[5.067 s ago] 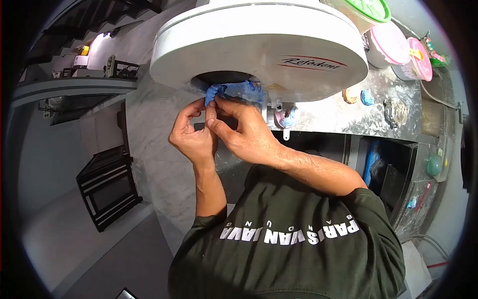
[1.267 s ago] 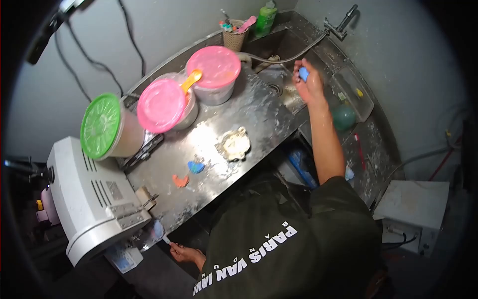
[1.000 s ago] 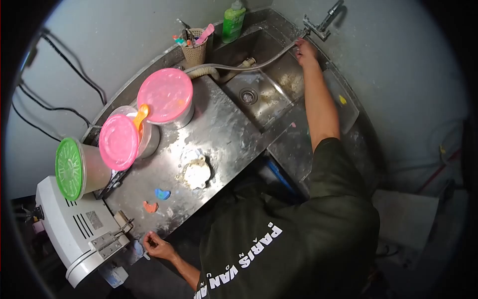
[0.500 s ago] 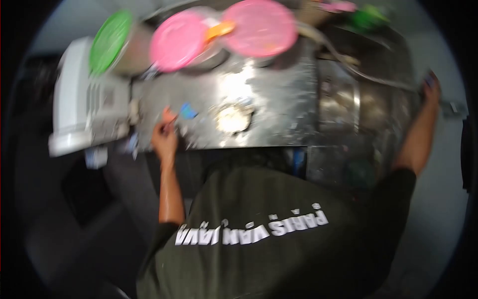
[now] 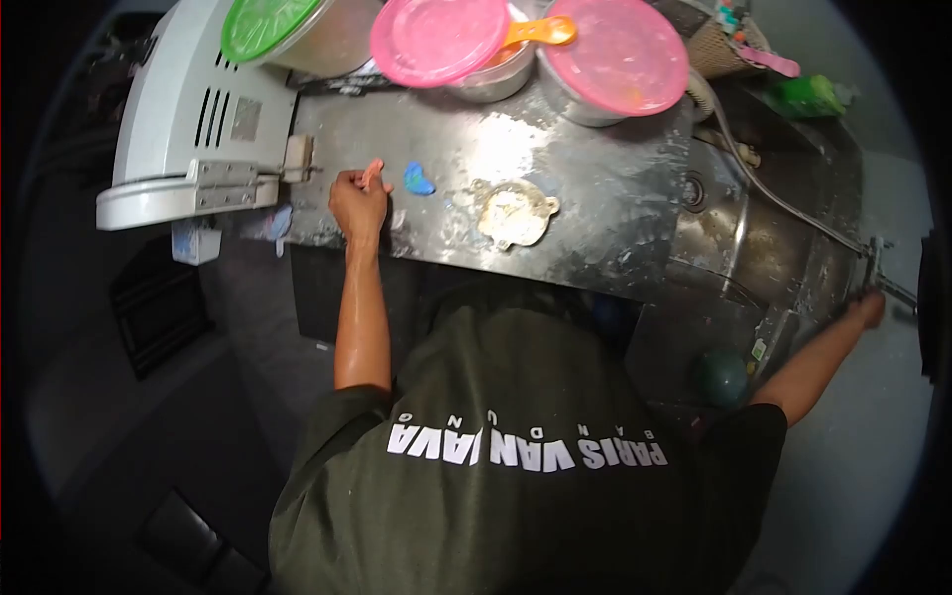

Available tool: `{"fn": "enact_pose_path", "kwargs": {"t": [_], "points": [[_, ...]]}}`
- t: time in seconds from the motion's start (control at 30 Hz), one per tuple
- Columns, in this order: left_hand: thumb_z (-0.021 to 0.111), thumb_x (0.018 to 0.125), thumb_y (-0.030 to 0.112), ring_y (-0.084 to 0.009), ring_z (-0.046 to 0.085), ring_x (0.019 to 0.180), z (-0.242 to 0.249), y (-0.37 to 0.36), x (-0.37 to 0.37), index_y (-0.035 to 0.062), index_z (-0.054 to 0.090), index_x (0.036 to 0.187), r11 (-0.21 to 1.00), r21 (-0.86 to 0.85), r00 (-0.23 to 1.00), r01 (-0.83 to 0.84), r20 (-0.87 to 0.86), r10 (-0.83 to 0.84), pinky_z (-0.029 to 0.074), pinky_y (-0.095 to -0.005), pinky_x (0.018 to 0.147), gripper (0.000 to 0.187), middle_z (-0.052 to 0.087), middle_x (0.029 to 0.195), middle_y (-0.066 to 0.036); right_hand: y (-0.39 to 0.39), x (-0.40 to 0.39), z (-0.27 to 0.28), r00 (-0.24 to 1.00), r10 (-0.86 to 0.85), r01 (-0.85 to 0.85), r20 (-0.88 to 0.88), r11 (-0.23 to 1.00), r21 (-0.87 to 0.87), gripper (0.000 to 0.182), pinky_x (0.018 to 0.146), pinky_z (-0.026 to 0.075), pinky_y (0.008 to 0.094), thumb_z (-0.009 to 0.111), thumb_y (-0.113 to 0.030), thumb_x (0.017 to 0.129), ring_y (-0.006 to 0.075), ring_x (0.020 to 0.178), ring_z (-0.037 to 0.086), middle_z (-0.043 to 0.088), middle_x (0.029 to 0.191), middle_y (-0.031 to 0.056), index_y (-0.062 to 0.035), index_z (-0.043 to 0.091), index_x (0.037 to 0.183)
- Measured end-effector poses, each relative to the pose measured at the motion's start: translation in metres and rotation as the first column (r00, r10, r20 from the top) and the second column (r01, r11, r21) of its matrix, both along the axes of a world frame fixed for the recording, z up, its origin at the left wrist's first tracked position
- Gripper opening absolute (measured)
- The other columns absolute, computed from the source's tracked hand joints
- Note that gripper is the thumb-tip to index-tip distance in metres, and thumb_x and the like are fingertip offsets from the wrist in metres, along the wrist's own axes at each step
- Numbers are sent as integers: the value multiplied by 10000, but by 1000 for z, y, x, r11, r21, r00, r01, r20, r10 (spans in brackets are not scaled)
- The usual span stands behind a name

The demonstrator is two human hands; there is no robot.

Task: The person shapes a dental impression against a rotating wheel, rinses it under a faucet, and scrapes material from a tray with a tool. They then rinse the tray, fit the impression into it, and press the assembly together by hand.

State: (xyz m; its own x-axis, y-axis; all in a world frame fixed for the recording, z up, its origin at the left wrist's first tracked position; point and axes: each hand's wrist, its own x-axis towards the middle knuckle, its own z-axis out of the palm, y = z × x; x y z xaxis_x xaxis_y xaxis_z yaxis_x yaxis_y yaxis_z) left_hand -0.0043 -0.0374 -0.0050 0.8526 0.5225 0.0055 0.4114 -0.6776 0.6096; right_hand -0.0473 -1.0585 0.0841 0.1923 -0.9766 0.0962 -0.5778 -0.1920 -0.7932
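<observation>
From the head camera, the left hand (image 5: pixel 358 203) rests on the steel counter (image 5: pixel 595 198), its fingers pinched closed around a small orange piece (image 5: pixel 371 174) that sticks up between them. A blue piece (image 5: pixel 417 179) lies on the counter just beside that hand, and a pale lump (image 5: pixel 513 213) sits a little further along. The right hand (image 5: pixel 870 308) reaches far out to the tap fitting (image 5: pixel 878 268) at the sink's edge; whether it grips anything cannot be told. A white machine (image 5: pixel 188 119) stands just beyond the left hand.
</observation>
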Motion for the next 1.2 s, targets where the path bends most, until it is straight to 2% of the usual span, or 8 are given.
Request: {"fn": "enact_pose_path", "kwargs": {"t": [0.1,0.13,0.27,0.4,0.5,0.6,0.97,1.2], "points": [[700,982,155,-239,731,863,-4,-6,-6,-73,586,1016,985,72,972,157,165,-167,611,-323,641,256,711,961,-171,-6,-5,-28,972,94,-75,215,993,-94,311,535,449,380,537,-256,966,192,603,565,620,708,53,-29,747,941],[659,1006,119,-215,737,875,-24,1,-7,-62,544,1082,964,-198,956,178,266,-122,616,-307,670,228,725,1016,-166,-22,-13,-40,986,112,-157,-124,872,-464,317,532,453,370,539,-276,972,172,594,552,615,715,46,-53,758,1024],[561,1011,17,-154,693,772,-33,8,-13,-16,488,1176,923,-322,922,210,379,-77,569,-273,687,183,676,1016,-129,113,-8,-4,984,-49,-60,-171,817,-574,473,1019,497,488,615,-311,877,390,1181,652,700,1287,151,-127,690,1307],[593,965,48,-116,541,645,-19,-2,-8,15,532,1106,513,-858,959,-28,122,257,481,-265,580,156,605,873,-50,157,-10,-18,982,-137,-37,-130,532,-846,444,1001,502,477,581,-288,906,414,1146,665,728,1208,192,-72,711,1272],[667,927,116,-133,540,647,-25,4,-1,33,586,992,749,-662,996,-11,58,67,482,-270,612,133,560,739,-14,203,8,-49,979,52,4,197,962,-274,359,839,544,435,554,-236,934,358,886,690,733,918,166,-30,723,1174],[840,812,280,-236,595,668,-7,-30,3,20,599,858,983,26,984,179,-18,-179,499,-377,658,357,606,705,-67,229,37,-79,630,-299,-457,716,603,654,166,636,504,342,572,-97,952,209,759,556,570,811,91,0,695,1009],[846,802,182,-244,609,636,-4,-39,11,4,597,863,959,132,968,253,-33,-250,523,-394,668,312,616,706,-80,285,45,-142,521,-678,-580,518,164,798,167,556,551,236,664,63,904,206,734,622,643,882,125,62,625,1066],[726,950,75,-133,620,795,99,-117,27,59,575,1111,602,-631,798,489,45,-601,546,-283,729,221,618,835,-24,325,13,-148,493,-695,-584,524,183,791,205,589,542,241,681,51,930,201,748,587,620,957,145,66,631,1129]]}}
